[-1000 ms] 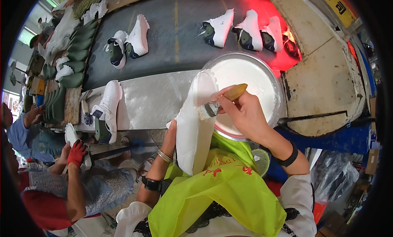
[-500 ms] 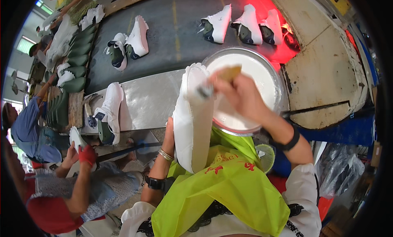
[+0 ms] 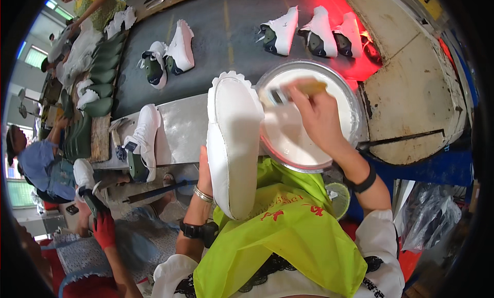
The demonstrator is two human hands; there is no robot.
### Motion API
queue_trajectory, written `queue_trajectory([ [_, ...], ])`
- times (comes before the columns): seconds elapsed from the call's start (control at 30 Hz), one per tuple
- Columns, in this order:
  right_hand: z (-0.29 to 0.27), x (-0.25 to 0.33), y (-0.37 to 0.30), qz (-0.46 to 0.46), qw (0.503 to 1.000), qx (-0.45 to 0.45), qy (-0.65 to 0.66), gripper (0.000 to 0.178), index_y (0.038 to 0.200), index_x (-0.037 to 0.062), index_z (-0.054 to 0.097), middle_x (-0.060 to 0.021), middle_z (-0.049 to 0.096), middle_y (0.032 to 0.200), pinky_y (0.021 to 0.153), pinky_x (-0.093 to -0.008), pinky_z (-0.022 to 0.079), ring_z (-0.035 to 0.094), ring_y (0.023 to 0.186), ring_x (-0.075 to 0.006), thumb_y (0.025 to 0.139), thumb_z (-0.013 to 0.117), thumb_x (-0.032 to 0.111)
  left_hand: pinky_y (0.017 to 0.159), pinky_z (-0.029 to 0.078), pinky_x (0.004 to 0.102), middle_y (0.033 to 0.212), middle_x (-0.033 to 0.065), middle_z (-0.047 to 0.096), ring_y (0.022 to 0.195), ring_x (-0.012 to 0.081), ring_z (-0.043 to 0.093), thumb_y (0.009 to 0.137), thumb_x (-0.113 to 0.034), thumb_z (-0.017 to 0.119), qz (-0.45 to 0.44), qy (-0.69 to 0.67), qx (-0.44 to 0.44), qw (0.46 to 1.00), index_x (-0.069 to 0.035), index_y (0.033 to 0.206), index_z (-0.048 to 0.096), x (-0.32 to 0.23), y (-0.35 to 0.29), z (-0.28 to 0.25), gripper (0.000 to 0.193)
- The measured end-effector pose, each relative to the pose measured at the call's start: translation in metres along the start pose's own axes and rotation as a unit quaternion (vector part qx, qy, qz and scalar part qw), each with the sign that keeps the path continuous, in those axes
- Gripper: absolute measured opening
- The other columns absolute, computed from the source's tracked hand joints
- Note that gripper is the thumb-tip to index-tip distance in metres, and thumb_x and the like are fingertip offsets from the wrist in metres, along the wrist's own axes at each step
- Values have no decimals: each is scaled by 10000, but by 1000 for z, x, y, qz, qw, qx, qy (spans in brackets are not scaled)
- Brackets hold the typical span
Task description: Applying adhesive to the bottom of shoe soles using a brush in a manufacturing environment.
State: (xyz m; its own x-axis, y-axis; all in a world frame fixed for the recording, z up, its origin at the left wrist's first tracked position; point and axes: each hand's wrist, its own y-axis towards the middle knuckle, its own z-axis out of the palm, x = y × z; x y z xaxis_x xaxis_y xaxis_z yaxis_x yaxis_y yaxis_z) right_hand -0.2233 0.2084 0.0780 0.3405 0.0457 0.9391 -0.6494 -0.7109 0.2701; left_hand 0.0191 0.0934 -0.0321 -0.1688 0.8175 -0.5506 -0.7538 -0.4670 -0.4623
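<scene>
White shoe (image 3: 231, 143) is held up before us, its sole facing us, just left of a basin. Largest in our view is the dark surface (image 3: 216, 66), bearing other white-and-green shoes (image 3: 284, 33). Next comes the pale metal strip (image 3: 188, 125), with one more shoe (image 3: 145, 136) lying at its left end. Then we see the round basin (image 3: 307, 168) itself, filled with white liquid. Our left hand (image 3: 205, 172) grasps the held shoe by its left side, most fingers hidden behind it. Our right hand (image 3: 320, 112) is clenched around a yellow-handled brush (image 3: 314, 86), blurred above the basin; whether its bristles touch the shoe, we cannot tell.
</scene>
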Motion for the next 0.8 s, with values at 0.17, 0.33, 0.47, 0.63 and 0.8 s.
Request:
queue_trajectory([
  [0.17, 24, -14, 2, -26, 996, 14, 80, 193, 1018, -6, 618, -91, 661, 883, 672, -247, 484, 601, 733, -104, 939, 549, 156, 934, 490, 421, 1292, 200, 522, 1107, 308, 576, 963, -590, 207, 41, -8, 28, 999, -17, 1392, 361, 11, -9, 10, 732],
  [0.33, 6, -18, -45, 124, 984, -5, 132, 218, 1013, -13, 614, -68, 642, 819, 665, -251, 470, 591, 741, -95, 945, 552, 186, 953, 474, 419, 1329, 195, 494, 1141, 313, 553, 962, -585, 232, 21, -46, 78, 996, -24, 1408, 344, 13, -2, -12, 726],
  [0.47, 7, -2, 2, 11, 993, -24, 116, 254, 989, -22, 633, -81, 649, 800, 635, -265, 465, 618, 760, -98, 942, 538, 210, 962, 468, 418, 1338, 193, 490, 1148, 317, 547, 965, -568, 243, 16, -88, 77, 993, -17, 1412, 335, 14, -6, -13, 715],
  [0.63, 20, -12, -32, 191, 972, -2, 134, 254, 998, -12, 644, -76, 652, 802, 601, -269, 472, 631, 721, -111, 936, 536, 209, 964, 468, 418, 1328, 198, 498, 1151, 314, 548, 968, -565, 233, 89, -92, 55, 990, -15, 1402, 350, 10, -1, -4, 711],
  [0.8, 1, 13, -38, 51, 996, -46, 61, 132, 1008, -29, 605, -83, 657, 914, 677, -264, 501, 631, 768, -120, 917, 558, 55, 946, 487, 427, 1284, 198, 531, 1100, 312, 587, 972, -579, 183, 9, -10, 19, 1000, -10, 1373, 383, -6, -13, 9, 724],
])
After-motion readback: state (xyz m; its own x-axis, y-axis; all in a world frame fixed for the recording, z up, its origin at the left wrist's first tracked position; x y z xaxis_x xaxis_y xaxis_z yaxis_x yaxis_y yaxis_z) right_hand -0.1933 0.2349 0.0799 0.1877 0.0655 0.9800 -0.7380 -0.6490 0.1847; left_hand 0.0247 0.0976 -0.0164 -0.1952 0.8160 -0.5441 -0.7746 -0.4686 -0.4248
